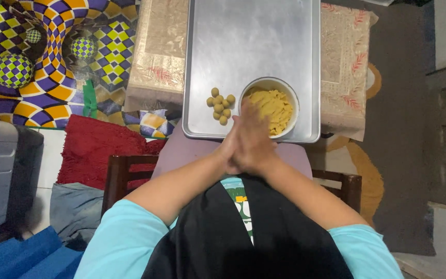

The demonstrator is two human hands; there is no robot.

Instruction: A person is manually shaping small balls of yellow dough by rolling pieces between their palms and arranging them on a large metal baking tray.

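Hands pressed palm to palm, left hand (pixel 235 147) against right hand (pixel 256 144), whatever lies between them hidden; just beyond, a white bowl (pixel 269 83) of yellow dough sits on the metal baking tray (pixel 243 36); a cluster of small dough balls (pixel 221 105) lies beside the bowl.

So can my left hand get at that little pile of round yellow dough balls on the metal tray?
Probably yes. The left hand, pressed palm to palm against the right hand, sits just below the round yellow dough balls on the metal tray, with nothing between them.
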